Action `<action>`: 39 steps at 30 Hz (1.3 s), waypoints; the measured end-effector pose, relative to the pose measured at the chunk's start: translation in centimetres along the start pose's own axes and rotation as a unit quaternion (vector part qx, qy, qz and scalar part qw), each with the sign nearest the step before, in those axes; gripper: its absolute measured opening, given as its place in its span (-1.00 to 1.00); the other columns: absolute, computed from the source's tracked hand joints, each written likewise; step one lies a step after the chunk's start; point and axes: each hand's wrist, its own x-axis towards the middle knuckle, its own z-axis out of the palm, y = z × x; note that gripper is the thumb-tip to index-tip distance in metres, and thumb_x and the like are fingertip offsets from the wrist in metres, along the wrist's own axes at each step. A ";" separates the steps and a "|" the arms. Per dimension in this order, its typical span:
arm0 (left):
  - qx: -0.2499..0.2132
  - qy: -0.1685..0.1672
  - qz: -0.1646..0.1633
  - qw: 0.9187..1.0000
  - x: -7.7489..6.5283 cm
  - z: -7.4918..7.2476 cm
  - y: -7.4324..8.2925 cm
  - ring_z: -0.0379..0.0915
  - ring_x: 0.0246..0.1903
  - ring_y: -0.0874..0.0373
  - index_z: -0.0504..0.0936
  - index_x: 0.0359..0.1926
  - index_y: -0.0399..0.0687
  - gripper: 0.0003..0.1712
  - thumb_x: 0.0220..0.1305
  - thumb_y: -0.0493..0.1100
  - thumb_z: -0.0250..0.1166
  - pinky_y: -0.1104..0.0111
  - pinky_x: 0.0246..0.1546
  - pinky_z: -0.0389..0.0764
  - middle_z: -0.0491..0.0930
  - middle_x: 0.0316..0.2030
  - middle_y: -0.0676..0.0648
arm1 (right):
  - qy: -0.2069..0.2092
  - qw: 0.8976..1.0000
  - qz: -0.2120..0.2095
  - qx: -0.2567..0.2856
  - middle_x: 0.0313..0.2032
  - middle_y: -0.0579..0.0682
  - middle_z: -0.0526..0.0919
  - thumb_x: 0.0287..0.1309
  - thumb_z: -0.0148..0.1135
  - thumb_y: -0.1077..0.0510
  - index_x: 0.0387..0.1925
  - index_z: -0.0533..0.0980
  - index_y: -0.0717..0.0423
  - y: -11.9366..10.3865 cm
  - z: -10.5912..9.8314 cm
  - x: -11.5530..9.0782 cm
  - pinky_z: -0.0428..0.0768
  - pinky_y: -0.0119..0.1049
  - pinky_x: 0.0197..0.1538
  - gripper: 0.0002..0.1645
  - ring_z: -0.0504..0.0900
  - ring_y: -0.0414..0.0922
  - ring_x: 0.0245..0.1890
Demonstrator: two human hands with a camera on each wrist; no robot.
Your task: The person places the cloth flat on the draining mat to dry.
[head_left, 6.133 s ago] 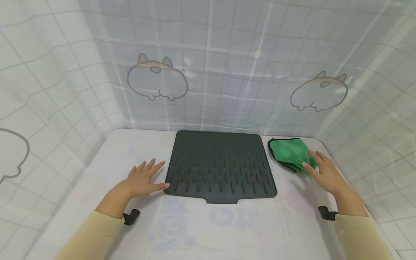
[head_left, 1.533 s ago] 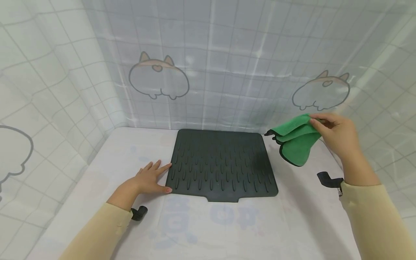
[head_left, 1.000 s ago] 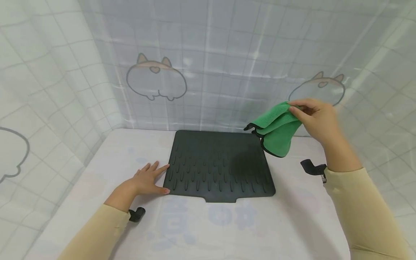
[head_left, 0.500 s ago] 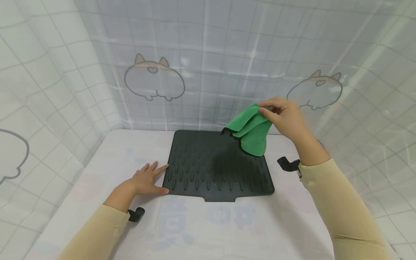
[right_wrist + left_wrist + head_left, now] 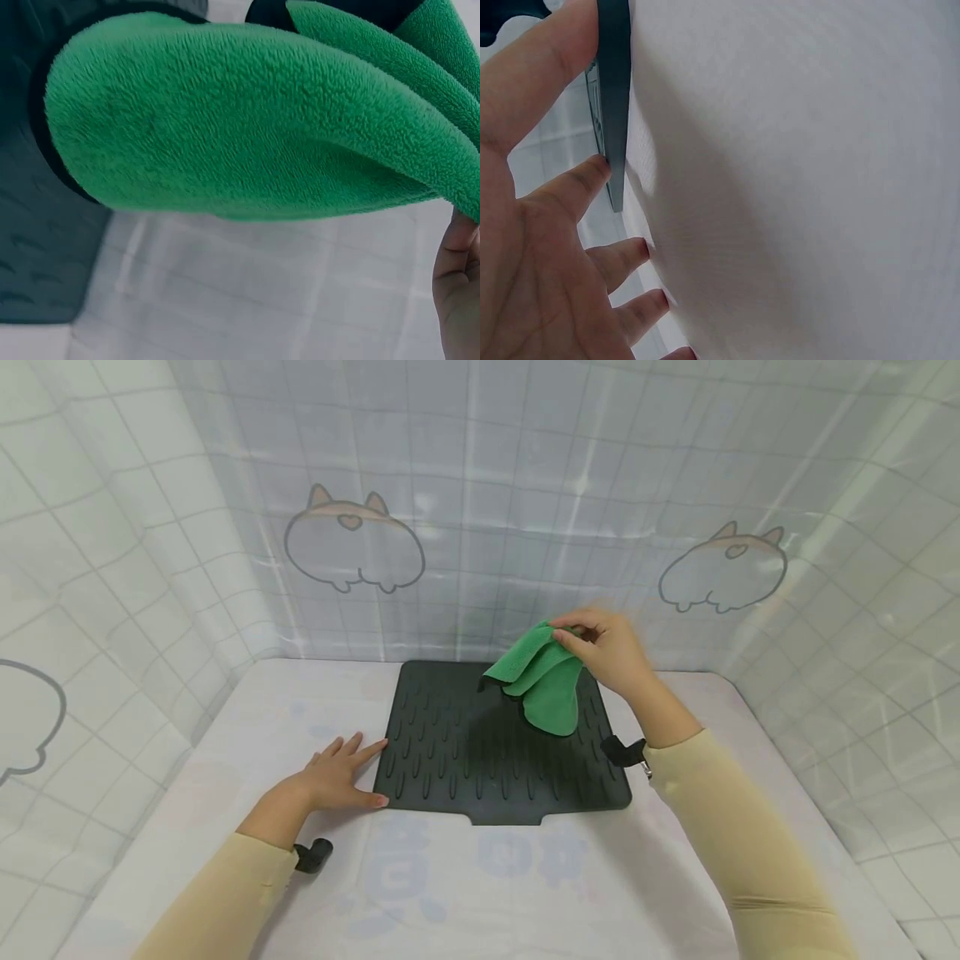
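A green microfiber cloth (image 5: 552,693) with black edging hangs in folds over the dark ridged mat (image 5: 450,760). My right hand (image 5: 611,652) pinches its upper corner between thumb and fingers. In the right wrist view the fuzzy cloth (image 5: 225,120) fills much of the picture, with a fingertip of the hand (image 5: 461,277) at the right edge. My left hand (image 5: 330,777) lies with spread fingers at the mat's left edge, thumb on its near corner. The left wrist view shows the thumb and index finger of this hand (image 5: 540,247) touching the mat's edge (image 5: 615,97), other fingertips on the tabletop.
The mat lies on a table with a pale printed cover (image 5: 300,693). A white grid-patterned curtain (image 5: 510,527) with cartoon animal outlines rises behind the table and along both sides. A black wrist camera mount (image 5: 622,752) sits at the right cuff, over the mat's right edge.
My right hand has picked up the green cloth from the table's right side and carried it left over the mat, lowering slightly lately. My left hand has shifted onto the mat's left edge.
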 end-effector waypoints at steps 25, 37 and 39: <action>0.000 0.001 0.012 1.000 0.0 -0.1 0.5 -0.21 0.42 -0.59 0.15 0.55 -0.05 0.21 0.02 0.39 0.45 -0.47 0.27 -0.10 -0.07 0.48 -0.51 | -0.120 0.989 0.083 0.015 -0.06 0.00 0.67 0.36 0.28 0.09 0.04 0.68 0.04 3.4 8.5 -1.2 0.48 -0.22 -0.27 -0.72 0.47 -0.11 -0.36; 0.007 0.004 0.012 1.000 -0.1 0.0 0.2 -0.19 0.40 -0.61 0.16 0.54 -0.04 0.20 0.02 0.38 0.45 -0.48 0.25 -0.05 -0.05 0.47 -0.53 | -0.197 0.971 0.131 -0.031 -0.01 -0.02 0.70 0.36 0.28 0.06 0.03 0.69 0.00 4.2 10.2 -1.3 0.61 -0.16 -0.02 -0.72 0.64 -0.08 -0.09; 0.008 0.003 0.012 1.000 -0.1 0.1 0.1 -0.19 0.40 -0.61 0.16 0.54 -0.04 0.21 0.02 0.39 0.45 -0.48 0.24 -0.05 -0.05 0.47 -0.52 | -0.207 0.968 0.137 -0.035 0.00 -0.03 0.70 0.36 0.28 0.05 0.03 0.69 0.00 4.3 10.4 -1.4 0.61 -0.17 -0.02 -0.72 0.64 -0.08 -0.07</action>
